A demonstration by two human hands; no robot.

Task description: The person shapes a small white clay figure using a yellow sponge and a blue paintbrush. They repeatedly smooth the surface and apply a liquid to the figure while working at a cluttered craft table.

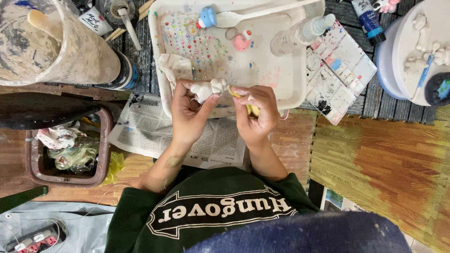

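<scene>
My left hand (pixel 187 115) holds a small white clay figure (pixel 209 88) with a metal ring below it, just over the front rim of a white tray (pixel 300 70). My right hand (pixel 255 112) grips a yellow tool (pixel 251 108) whose tip touches the figure's right side. Both hands sit close together above a sheet of newspaper (pixel 154 133). In the tray lie a blue and white figure (pixel 206 18), a pink figure (pixel 242 41), a white plastic spoon (pixel 243 18), a crumpled tissue (pixel 172 66) and rows of small coloured gems (pixel 192 42).
A paint palette (pixel 340 72) lies right of the tray, with a clear bottle (pixel 300 33) on the rim. A white turntable with clay pieces (pixel 422 47) stands at the far right. A paint-stained bucket (pixel 51 42) and a brown waste bin (pixel 68 150) are on the left.
</scene>
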